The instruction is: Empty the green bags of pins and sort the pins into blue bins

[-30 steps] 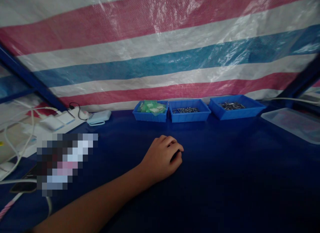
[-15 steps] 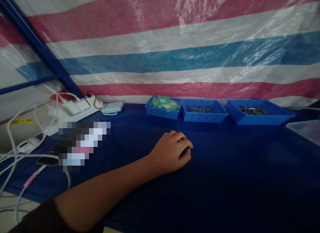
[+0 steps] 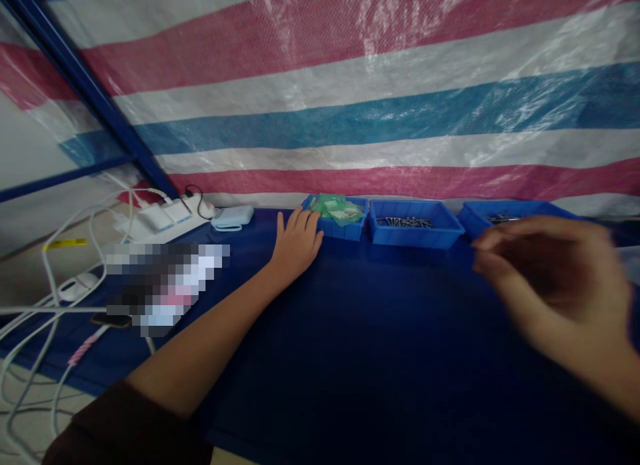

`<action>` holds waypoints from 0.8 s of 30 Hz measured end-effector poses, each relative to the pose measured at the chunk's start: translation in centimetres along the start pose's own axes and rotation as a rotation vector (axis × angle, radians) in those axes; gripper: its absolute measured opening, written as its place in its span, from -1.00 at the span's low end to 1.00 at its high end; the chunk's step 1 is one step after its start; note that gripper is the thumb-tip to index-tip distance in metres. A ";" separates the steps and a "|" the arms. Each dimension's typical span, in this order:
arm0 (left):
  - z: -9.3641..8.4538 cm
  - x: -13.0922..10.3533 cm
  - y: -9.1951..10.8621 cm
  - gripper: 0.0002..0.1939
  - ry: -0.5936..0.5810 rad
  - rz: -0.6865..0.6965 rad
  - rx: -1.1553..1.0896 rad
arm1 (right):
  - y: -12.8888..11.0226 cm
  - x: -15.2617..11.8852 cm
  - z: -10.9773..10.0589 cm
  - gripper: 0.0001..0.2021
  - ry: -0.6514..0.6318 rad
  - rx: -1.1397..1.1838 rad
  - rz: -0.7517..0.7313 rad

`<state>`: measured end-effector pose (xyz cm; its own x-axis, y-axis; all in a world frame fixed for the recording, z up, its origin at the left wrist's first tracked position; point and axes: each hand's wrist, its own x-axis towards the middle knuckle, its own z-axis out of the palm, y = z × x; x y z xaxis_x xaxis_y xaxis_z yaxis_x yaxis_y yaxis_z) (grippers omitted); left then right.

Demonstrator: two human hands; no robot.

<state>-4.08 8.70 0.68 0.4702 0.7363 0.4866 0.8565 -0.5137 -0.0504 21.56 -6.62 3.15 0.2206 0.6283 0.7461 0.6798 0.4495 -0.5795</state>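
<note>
My left hand [image 3: 299,242] reaches forward to the left blue bin [image 3: 345,230], fingers apart. Its fingertips are at the bin's near left side and seem to touch it. That bin holds green plastic packets [image 3: 336,208]. On the right, close to the camera and blurred, is my right hand [image 3: 565,298]. Its fingers are curled, with thumb and fingertips together in a pinch; anything between them cannot be made out. It covers part of the right blue bin [image 3: 530,208]. Between the hands stands the middle blue bin [image 3: 415,235] with several metal screws or nails [image 3: 406,222].
At the left of the blue tabletop [image 3: 350,358] lie a white power strip [image 3: 173,218], tangled white cables [image 3: 50,312], a pale blue box-like item [image 3: 233,217] and a pixelated item [image 3: 170,288]. A striped plastic sheet [image 3: 350,125] hangs behind.
My left hand has moved forward and left from the tabletop to the left bin, its fingers spreading. My right hand has come into view at the right. The view has shifted slightly.
</note>
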 end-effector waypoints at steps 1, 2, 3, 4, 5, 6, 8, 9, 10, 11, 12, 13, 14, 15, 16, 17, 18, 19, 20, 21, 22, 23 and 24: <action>-0.3 0.0 0.0 -0.66 -0.011 0.019 0.012 | -0.3 0.4 0.8 -0.76 -0.071 0.000 0.021; -0.7 0.0 0.1 -0.67 -0.025 0.042 0.022 | -0.3 0.6 1.5 -0.79 -0.155 -0.007 0.040; -1.1 0.0 0.2 -0.67 -0.046 0.067 0.029 | -0.3 0.5 2.2 -0.84 -0.237 -0.022 0.051; -1.6 -0.1 0.4 -0.67 -0.074 0.094 0.033 | -0.2 0.3 2.8 -0.87 -0.305 -0.045 0.044; -2.0 -0.2 0.6 -0.68 -0.105 0.122 0.037 | -0.1 0.0 3.2 -0.88 -0.364 -0.070 0.026; -2.4 -0.3 0.8 -0.68 -0.133 0.147 0.040 | 0.0 -0.2 3.7 -0.87 -0.416 -0.094 -0.007; -3.3 -0.7 1.2 -0.71 -0.170 0.181 0.040 | -0.1 -0.6 4.5 -0.81 -0.496 -0.142 -0.083; -3.8 -1.0 1.3 -0.74 -0.189 0.199 0.039 | -0.2 -0.6 4.8 -0.76 -0.523 -0.161 -0.112; -4.4 -1.2 1.4 -0.76 -0.216 0.224 0.038 | -0.3 -0.6 5.2 -0.71 -0.543 -0.174 -0.133; -5.0 -1.5 1.5 -0.78 -0.262 0.262 0.033 | -0.3 -0.5 5.6 -0.64 -0.553 -0.180 -0.143; -5.8 -1.8 1.5 -0.80 -0.311 0.300 0.016 | -0.4 -0.5 5.9 -0.57 -0.559 -0.177 -0.143; -6.6 -2.0 1.5 -0.83 -0.360 0.330 -0.011 | -0.3 -0.4 6.2 -0.51 -0.561 -0.170 -0.133; -7.4 -2.3 1.5 -0.85 -0.412 0.346 -0.047 | -0.3 -0.4 6.4 -0.46 -0.563 -0.159 -0.122; -8.2 -2.4 1.5 -0.87 -0.460 0.344 -0.088 | -0.2 -0.5 6.6 -0.42 -0.570 -0.147 -0.112; -8.9 -2.6 1.6 -0.87 -0.513 0.337 -0.126 | -0.1 -0.6 6.6 -0.39 -0.584 -0.137 -0.105; -9.5 -2.7 1.6 -0.81 -0.539 0.318 -0.140 | 0.0 -0.7 6.6 -0.38 -0.604 -0.128 -0.102; -9.9 -2.8 1.6 -0.73 -0.528 0.297 -0.131 | 0.0 -0.8 6.6 -0.38 -0.630 -0.119 -0.102; -10.1 -2.9 1.6 -0.63 -0.491 0.267 -0.114 | 0.0 -1.0 6.6 -0.38 -0.657 -0.109 -0.106; -10.1 -3.0 1.7 -0.51 -0.431 0.231 -0.098 | 0.0 -1.1 6.5 -0.37 -0.680 -0.095 -0.111; -10.0 -3.1 1.8 -0.36 -0.376 0.198 -0.099 | 0.0 -1.2 6.6 -0.33 -0.700 -0.081 -0.113; -9.7 -3.2 1.9 -0.22 -0.348 0.174 -0.120 | 0.0 -1.3 6.6 -0.28 -0.717 -0.064 -0.107; -9.3 -3.3 2.1 -0.13 -0.357 0.164 -0.156 | 0.1 -1.3 6.8 -0.21 -0.727 -0.047 -0.093; -8.8 -3.4 2.3 -0.10 -0.390 0.164 -0.192 | 0.1 -1.4 6.9 -0.15 -0.733 -0.028 -0.071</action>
<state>-5.58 1.11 6.60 0.6726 0.7303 0.1194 0.7265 -0.6824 0.0811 16.55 -3.05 -0.20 -0.3419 0.8659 0.3651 0.6946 0.4946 -0.5225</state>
